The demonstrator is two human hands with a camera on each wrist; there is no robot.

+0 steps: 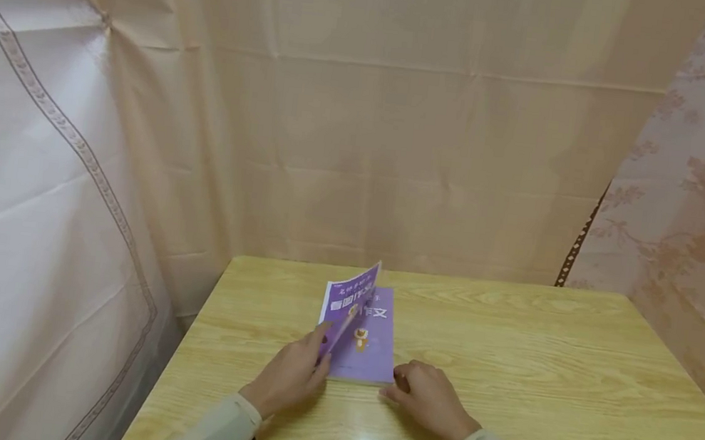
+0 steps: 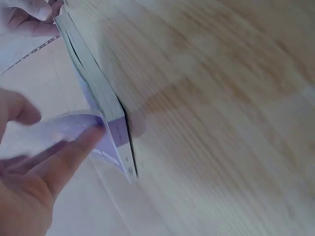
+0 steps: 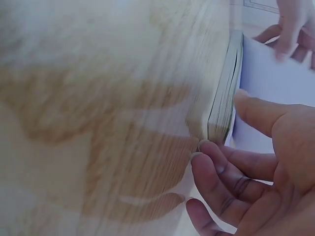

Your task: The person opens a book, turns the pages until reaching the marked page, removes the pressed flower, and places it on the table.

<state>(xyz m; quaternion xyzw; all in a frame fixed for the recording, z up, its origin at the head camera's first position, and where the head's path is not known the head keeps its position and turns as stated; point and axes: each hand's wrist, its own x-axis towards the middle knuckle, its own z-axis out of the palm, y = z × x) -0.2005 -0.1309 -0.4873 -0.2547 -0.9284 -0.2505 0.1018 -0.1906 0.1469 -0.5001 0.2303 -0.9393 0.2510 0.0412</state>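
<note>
A thick paperback book (image 1: 374,351) with purple design and white Chinese lettering lies on the table, a small cartoon animal on it. Its purple cover (image 1: 351,299) stands raised at the left, leaning right, over a matching purple page. My left hand (image 1: 291,371) is at the cover's lower part; in the left wrist view a fairly straight index finger (image 2: 74,155) touches the purple cover by the spine, thumb apart. At the lower right corner my right hand (image 1: 427,396) holds the book, its thumb (image 3: 253,108) on the top and curled fingers (image 3: 209,174) at the corner.
The wood-grain table (image 1: 535,383) reaches back to a beige cloth hanging (image 1: 399,146). A pale cloth with a brown band (image 1: 56,217) hangs at the left, and a flower-patterned cloth (image 1: 701,214) at the right.
</note>
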